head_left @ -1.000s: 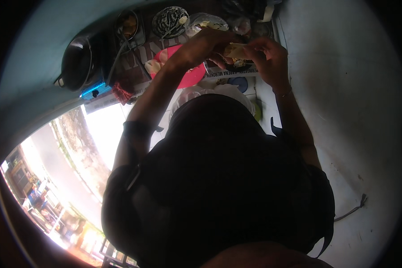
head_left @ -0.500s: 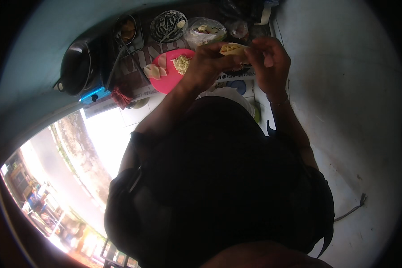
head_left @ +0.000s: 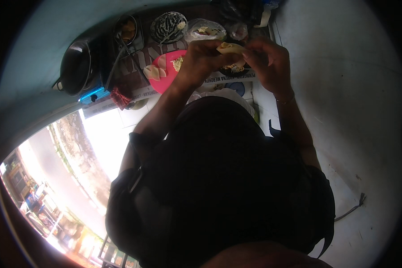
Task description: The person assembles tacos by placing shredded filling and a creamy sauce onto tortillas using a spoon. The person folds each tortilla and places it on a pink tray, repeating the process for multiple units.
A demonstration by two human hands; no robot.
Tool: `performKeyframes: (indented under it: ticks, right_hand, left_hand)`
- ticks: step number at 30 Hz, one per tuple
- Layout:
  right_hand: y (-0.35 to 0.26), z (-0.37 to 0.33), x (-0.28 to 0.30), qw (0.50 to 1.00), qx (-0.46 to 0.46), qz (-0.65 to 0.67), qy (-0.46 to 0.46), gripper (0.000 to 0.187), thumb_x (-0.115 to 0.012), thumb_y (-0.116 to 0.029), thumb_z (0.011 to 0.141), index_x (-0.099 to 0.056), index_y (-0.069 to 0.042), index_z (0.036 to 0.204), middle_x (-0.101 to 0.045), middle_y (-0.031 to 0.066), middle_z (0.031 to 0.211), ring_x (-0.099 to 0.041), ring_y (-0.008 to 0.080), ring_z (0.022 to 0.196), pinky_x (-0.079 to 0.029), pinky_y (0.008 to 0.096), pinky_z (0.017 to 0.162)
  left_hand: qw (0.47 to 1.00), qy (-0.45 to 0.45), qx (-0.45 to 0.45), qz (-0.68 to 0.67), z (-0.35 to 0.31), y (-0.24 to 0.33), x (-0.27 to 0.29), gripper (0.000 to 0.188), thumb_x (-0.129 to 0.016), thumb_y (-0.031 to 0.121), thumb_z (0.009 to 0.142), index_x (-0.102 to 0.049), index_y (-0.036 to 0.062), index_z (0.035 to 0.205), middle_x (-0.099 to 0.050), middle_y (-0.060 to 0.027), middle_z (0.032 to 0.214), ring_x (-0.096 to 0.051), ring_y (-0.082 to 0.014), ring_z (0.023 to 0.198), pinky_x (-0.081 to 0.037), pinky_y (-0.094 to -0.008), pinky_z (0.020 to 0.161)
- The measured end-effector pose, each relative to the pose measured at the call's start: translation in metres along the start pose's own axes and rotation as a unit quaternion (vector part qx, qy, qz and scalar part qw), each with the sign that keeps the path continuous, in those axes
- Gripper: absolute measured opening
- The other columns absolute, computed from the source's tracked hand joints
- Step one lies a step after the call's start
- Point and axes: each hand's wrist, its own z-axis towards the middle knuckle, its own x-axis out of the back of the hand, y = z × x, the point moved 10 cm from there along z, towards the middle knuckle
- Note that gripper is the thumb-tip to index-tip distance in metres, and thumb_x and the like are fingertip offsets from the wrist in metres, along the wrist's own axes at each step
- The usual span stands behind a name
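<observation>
Table (head_left: 143, 93), under a dark printed cover: it carries everything I list here, the hands' load excepted. Black wok (head_left: 76, 67), one, at the far left, handle toward the person. Pink plate (head_left: 163, 85), one, partly behind the left forearm. Hands, two, raised over the table's right part: left hand (head_left: 204, 58) curled nearly closed, thumb and fingers pinching the left end of the held piece; right hand (head_left: 271, 58) half curled, thumb against the other end, though I cannot tell whether its fingers close on it. Bowl (head_left: 165, 26), one, smeared white, a spoon (head_left: 175, 30) in it. Clear bag (head_left: 205, 29), one, open, food inside. Dark dish (head_left: 233, 71), one, below the hands, holding crumbly food. Red cloth (head_left: 120, 97), one, crumpled at the table's edge. Pale mound (head_left: 177, 63), shredded, on the plate. Pale rounds (head_left: 152, 72), several, overlapping at the plate's left. Folded wrapper (head_left: 231, 48), one, pale, in the air between both hands, above the dish. Risks, as I judge them: too hard a pinch could split the thin wrapper; uneven tension between the hands could tip out any contents; a slack right thumb could drop that end.
</observation>
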Motion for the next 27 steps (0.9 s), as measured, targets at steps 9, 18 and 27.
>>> performKeyframes:
  ticks: [9,18,27]
  right_hand:
    - [-0.018,0.002,0.004,0.998,0.031,-0.050,0.004,0.013,-0.069,-0.013,0.078,-0.066,-0.001,0.081,-0.064,0.0095,0.078,-0.064,0.0200,0.071,-0.049,0.0295,0.066]
    - [-0.027,0.004,0.003,0.992,0.078,-0.094,0.009,0.009,-0.065,-0.009,0.082,-0.062,0.001,0.082,-0.062,0.0057,0.078,-0.059,0.0125,0.071,-0.045,0.0252,0.066]
    - [-0.016,0.009,-0.001,0.998,0.021,-0.050,-0.041,0.012,-0.063,-0.010,0.082,-0.063,0.002,0.082,-0.064,0.0065,0.081,-0.058,0.0117,0.073,-0.045,0.0255,0.068]
  left_hand:
    - [1.000,0.013,0.004,-0.023,-0.002,0.002,-0.002,0.027,-0.075,0.021,0.078,-0.071,0.0008,0.096,-0.069,-0.0033,0.079,-0.061,-0.0059,0.070,-0.048,-0.0219,0.062]
    - [0.994,0.004,-0.019,0.105,-0.003,0.011,-0.001,0.019,-0.064,0.013,0.085,-0.070,-0.0001,0.097,-0.069,-0.0106,0.088,-0.068,-0.0144,0.082,-0.055,-0.0270,0.073]
    - [0.999,0.024,-0.020,-0.036,0.001,0.004,0.006,0.030,-0.073,0.023,0.077,-0.071,0.0000,0.096,-0.067,-0.0056,0.074,-0.060,-0.0064,0.062,-0.046,-0.0204,0.055]
